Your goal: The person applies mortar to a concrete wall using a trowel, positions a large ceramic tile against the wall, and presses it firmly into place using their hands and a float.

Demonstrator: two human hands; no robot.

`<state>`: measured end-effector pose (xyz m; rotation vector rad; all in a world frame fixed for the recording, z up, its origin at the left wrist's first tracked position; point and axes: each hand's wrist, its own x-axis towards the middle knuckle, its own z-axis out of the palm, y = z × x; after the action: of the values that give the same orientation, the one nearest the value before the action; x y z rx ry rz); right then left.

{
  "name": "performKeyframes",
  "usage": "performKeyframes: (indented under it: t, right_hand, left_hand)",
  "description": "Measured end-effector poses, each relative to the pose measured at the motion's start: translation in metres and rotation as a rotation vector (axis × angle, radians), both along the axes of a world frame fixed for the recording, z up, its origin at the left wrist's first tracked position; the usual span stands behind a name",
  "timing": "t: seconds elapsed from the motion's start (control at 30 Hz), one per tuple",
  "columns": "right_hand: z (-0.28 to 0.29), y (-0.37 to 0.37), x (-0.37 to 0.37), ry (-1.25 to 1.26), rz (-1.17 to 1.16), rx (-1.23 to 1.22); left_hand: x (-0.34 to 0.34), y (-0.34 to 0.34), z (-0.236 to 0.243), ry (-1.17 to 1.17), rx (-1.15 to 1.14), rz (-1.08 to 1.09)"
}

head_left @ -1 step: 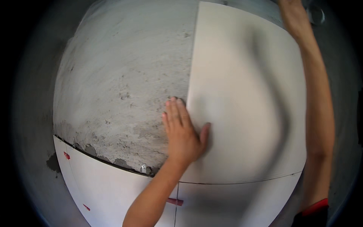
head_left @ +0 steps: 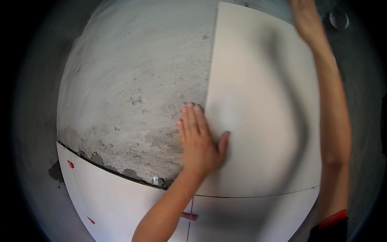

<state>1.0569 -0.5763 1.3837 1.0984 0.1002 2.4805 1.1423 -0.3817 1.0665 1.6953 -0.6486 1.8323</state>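
Note:
A large cream wall tile (head_left: 254, 92) stands against the grey mortared wall, above a row of white tiles. My left hand (head_left: 201, 145) lies flat at its left edge, fingers stretched upward over bare mortar (head_left: 133, 88) and thumb spread onto the tile face. At the upper right, my right hand (head_left: 307, 20) is raised to the tile's right edge near its top corner. Its fingers run out of the picture at the top, so their grip is hidden. A dark, blurred shadow or reflection curves down the tile.
Below the joint, white tiles (head_left: 117, 197) carry red wedges (head_left: 70, 163) in their seams. A small white clip (head_left: 156, 180) sits on the lower row's top edge. A round, shiny object (head_left: 339, 19), perhaps a pipe opening, shows in the wall beyond my right hand.
The view has shifted slightly. My left hand and the tile's left edge appear a little farther right, and my right arm a little farther left. The left hand keeps its place on the tile.

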Motion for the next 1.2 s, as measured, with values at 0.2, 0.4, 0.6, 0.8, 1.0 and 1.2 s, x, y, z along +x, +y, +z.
performKeyframes:
  t: [0.2, 0.4, 0.6, 0.8, 1.0, 1.2]
  right_hand:
    - [-0.019, 0.026, 0.068, 0.503, 0.083, 0.302]
    - [-0.004, 0.029, 0.063, 0.513, -0.004, 0.245]
    - [0.03, 0.063, -0.042, 0.502, 0.071, 0.062]
    - [-0.007, 0.057, 0.072, 0.544, 0.049, 0.327]
    - [-0.008, 0.062, 0.058, 0.637, 0.026, 0.233]
    - [-0.005, 0.062, 0.042, 0.54, 0.049, 0.094]
  left_hand:
    - [0.014, -0.006, -0.003, -0.008, -0.023, -0.062]
    - [0.02, 0.0, -0.004, -0.011, -0.048, -0.082]
    - [0.012, -0.004, -0.004, -0.02, -0.043, -0.118]
    - [0.013, -0.002, -0.003, -0.018, -0.061, -0.134]
    - [0.019, -0.004, -0.004, 0.004, -0.059, -0.086]
    - [0.012, -0.009, -0.005, 0.0, -0.035, -0.044]
